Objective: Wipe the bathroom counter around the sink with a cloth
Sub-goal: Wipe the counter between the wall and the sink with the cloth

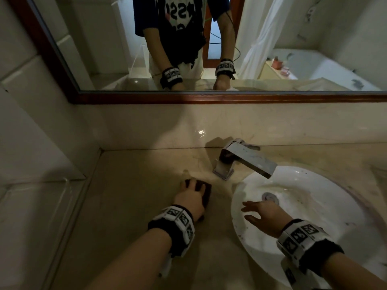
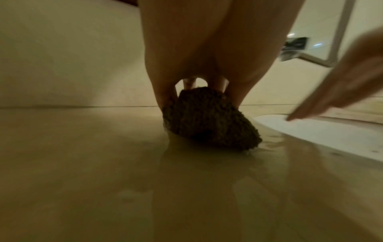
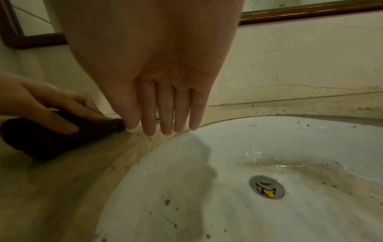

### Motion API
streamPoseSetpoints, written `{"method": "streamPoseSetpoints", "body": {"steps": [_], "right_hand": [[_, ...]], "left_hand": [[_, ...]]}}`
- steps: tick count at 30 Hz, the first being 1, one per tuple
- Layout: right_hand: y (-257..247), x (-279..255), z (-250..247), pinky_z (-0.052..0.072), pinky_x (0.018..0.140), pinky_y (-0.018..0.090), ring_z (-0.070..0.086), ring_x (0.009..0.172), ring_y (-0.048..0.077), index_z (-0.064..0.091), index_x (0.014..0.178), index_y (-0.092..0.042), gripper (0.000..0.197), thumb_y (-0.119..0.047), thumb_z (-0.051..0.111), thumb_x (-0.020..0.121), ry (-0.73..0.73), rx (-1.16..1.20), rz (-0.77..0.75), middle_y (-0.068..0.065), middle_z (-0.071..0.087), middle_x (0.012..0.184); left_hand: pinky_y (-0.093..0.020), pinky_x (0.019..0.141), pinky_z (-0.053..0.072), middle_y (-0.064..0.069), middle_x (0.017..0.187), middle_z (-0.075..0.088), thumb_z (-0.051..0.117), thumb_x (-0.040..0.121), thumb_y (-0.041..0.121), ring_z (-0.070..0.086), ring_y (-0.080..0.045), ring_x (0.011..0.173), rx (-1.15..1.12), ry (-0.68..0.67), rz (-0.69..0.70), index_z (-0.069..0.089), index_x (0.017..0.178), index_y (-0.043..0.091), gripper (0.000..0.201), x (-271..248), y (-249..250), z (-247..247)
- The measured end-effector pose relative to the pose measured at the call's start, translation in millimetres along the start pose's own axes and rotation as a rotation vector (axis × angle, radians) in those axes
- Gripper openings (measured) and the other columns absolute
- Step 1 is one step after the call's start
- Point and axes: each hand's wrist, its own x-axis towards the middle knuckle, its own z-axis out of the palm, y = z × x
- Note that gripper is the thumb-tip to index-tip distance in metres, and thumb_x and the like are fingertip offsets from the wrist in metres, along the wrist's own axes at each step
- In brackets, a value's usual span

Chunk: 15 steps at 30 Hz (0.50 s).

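Observation:
A dark brown cloth (image 1: 206, 191) lies bunched on the beige stone counter (image 1: 129, 195), left of the white sink (image 1: 314, 208) and in front of the faucet base. My left hand (image 1: 188, 197) grips the cloth from above, fingers curled over it, pressing it onto the wet counter (image 2: 103, 163). The left wrist view shows the cloth (image 2: 207, 119) under my left hand (image 2: 199, 49). My right hand (image 1: 261, 214) hovers open over the left side of the basin, holding nothing. In the right wrist view its straight fingers (image 3: 165, 114) point at the sink rim (image 3: 157, 144), close to the cloth (image 3: 41, 140).
A chrome faucet (image 1: 245, 159) stands behind the sink, its spout over the bowl. The basin (image 3: 228, 163) is speckled with dirt and has a metal drain (image 3: 266, 186). A wood-framed mirror (image 1: 209, 98) hangs above the backsplash. A tiled wall closes the counter's left end.

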Motion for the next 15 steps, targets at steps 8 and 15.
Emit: {"method": "streamPoseSetpoints", "body": {"steps": [8, 15], "right_hand": [[-10, -8, -8, 0.028, 0.107, 0.022, 0.043, 0.128, 0.012, 0.054, 0.128, -0.029, 0.034, -0.031, 0.040, 0.098, 0.074, -0.045, 0.037, -0.013, 0.045, 0.144], [-14, -5, -20, 0.044, 0.102, 0.035, 0.054, 0.120, 0.015, 0.058, 0.122, -0.032, 0.032, -0.033, 0.042, 0.095, 0.159, -0.019, 0.156, -0.007, 0.059, 0.131]], "left_hand": [[-0.046, 0.113, 0.025, -0.015, 0.150, 0.022, 0.044, 0.096, 0.019, 0.019, -0.038, 0.138, 0.048, 0.031, 0.274, 0.033, 0.144, 0.014, 0.049, -25, 60, 18], [-0.040, 0.111, 0.030, -0.010, 0.147, 0.027, 0.048, 0.094, 0.016, 0.027, -0.032, 0.134, -0.123, 0.156, 0.157, 0.043, 0.139, 0.017, 0.045, -34, 32, 7]]}}
